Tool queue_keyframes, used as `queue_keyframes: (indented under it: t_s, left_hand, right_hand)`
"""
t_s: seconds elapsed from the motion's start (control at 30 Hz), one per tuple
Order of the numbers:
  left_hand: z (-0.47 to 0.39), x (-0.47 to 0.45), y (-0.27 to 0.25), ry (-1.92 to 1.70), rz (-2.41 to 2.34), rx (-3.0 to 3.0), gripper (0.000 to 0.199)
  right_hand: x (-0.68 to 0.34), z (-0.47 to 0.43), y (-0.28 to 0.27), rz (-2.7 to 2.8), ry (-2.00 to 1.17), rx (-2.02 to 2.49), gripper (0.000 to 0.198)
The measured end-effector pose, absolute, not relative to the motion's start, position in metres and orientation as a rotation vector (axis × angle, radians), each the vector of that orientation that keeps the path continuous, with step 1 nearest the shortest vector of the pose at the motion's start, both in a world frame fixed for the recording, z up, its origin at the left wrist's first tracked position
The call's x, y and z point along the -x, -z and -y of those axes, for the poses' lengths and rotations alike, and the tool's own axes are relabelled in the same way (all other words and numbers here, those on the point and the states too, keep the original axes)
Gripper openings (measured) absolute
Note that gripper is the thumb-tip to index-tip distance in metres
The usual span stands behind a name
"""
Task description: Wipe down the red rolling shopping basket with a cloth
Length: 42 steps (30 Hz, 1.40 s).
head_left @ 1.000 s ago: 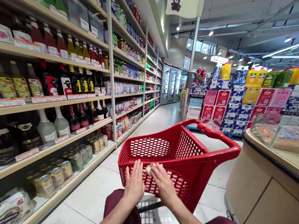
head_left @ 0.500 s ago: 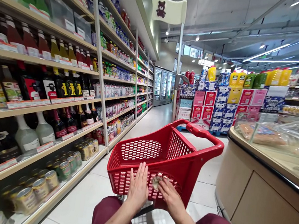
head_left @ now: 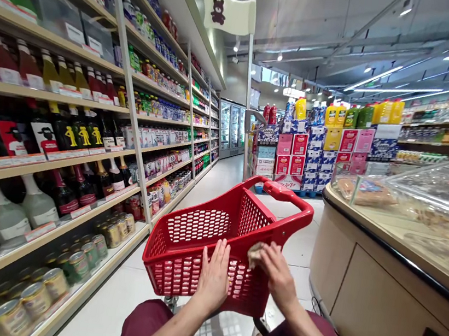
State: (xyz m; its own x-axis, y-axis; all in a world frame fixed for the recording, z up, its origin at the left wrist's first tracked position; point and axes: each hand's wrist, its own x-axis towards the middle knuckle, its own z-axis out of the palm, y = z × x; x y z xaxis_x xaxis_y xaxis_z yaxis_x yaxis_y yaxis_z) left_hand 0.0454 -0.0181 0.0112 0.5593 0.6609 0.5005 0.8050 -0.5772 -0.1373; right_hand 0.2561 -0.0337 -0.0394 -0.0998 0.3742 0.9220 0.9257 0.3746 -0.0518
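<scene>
A small red plastic shopping cart [head_left: 200, 228] with perforated walls stands just in front of my knees. My left hand [head_left: 214, 277] lies flat against its near side wall, fingers stretched upward, holding nothing. In my right hand [head_left: 279, 274] is a crumpled greyish-beige cloth [head_left: 255, 255], pressed on the side wall near the handle end. The cart's handle [head_left: 287, 194] rises at the right. A pale flag with a bear [head_left: 228, 13] tops a pole on the cart. Only bare basket walls show inside the cart.
Shelves of bottles and cans [head_left: 56, 157] run along the left. A curved counter [head_left: 358, 285] with wrapped food stands close on the right. Stacked drink cartons [head_left: 299, 150] rise beyond the cart, and glass-door coolers [head_left: 232, 127] stand at the aisle's far end.
My right hand has moved the cloth up and right along the cart's side, towards the handle end. My left hand stays flat on the wall. The view has turned slightly right.
</scene>
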Motion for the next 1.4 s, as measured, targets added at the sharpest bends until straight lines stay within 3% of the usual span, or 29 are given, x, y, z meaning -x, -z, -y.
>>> queue_keyframes:
  t_s: [0.1, 0.33, 0.47, 0.63, 0.83, 0.97, 1.17, 1.4]
  left_hand:
    - [0.02, -0.053, -0.012, 0.578, 1.168, 2.466, 0.071]
    - [0.018, -0.053, -0.009, 0.607, 1.116, 2.471, 0.071]
    - [0.011, -0.05, -0.011, 0.632, 1.211, 2.442, 0.071]
    - [0.008, -0.049, -0.007, 0.612, 1.273, 2.397, 0.072]
    - [0.004, -0.035, -0.005, 0.624, 1.315, 2.374, 0.071]
    - [0.003, -0.027, -0.006, 0.668, 1.36, 2.384, 0.07]
    - [0.004, -0.015, -0.005, 0.655, 1.435, 2.377, 0.07]
    - [0.002, -0.008, -0.003, 0.644, 1.487, 2.357, 0.07]
  right_hand:
    - [-0.271, 0.034, 0.025, 1.544, 0.768, 1.204, 0.044]
    - [-0.27, 0.044, 0.05, 1.697, 0.764, 1.175, 0.04]
    - [-0.304, 0.031, -0.012, 1.394, 0.79, 1.258, 0.037]
    - [-0.297, -0.006, -0.07, 1.648, 0.778, 1.331, 0.031]
    - [-0.239, -0.01, -0.061, 1.9, 0.807, 1.356, 0.032]
    - [-0.244, -0.003, -0.058, 1.991, 0.858, 1.412, 0.045]
    - [-0.277, -0.006, -0.064, 2.218, 0.876, 1.226, 0.031]
    - [-0.265, -0.012, -0.044, 1.811, 0.988, 1.345, 0.043]
